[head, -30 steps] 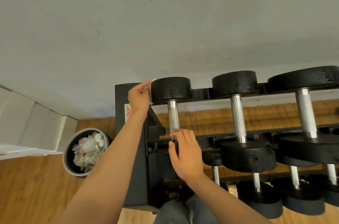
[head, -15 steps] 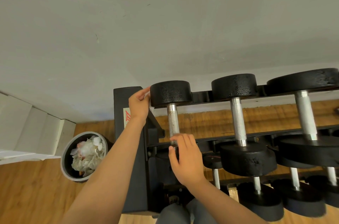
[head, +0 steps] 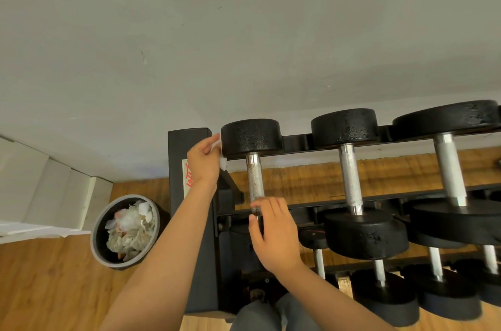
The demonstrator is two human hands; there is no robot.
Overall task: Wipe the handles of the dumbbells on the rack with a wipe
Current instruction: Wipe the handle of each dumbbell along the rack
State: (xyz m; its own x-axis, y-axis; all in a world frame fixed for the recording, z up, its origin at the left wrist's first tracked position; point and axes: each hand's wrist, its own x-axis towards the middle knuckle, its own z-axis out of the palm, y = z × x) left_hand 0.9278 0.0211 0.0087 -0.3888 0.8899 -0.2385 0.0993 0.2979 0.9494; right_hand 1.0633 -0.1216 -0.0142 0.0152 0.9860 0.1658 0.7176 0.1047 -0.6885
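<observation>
The leftmost dumbbell on the top shelf has a knurled steel handle point(head: 254, 179) and a black far head point(head: 250, 138). My left hand point(head: 203, 161) pinches a white wipe point(head: 222, 163) against the left side of that far head, just above the handle's top end. My right hand point(head: 273, 233) curls round the near end of the same handle, covering the near head. Two bigger dumbbells point(head: 351, 176) point(head: 450, 170) lie to the right on the black rack point(head: 189, 222); their handles are untouched.
A grey round bin point(head: 126, 230) full of crumpled wipes stands on the wooden floor left of the rack. Lower shelves hold several more dumbbells point(head: 379, 271). A white wall rises behind the rack, white steps at far left. My knees show at the bottom edge.
My left hand shifted slightly along the side of the far head, and the wipe now shows below my fingers. My right hand has kept its hold on the handle's near end.
</observation>
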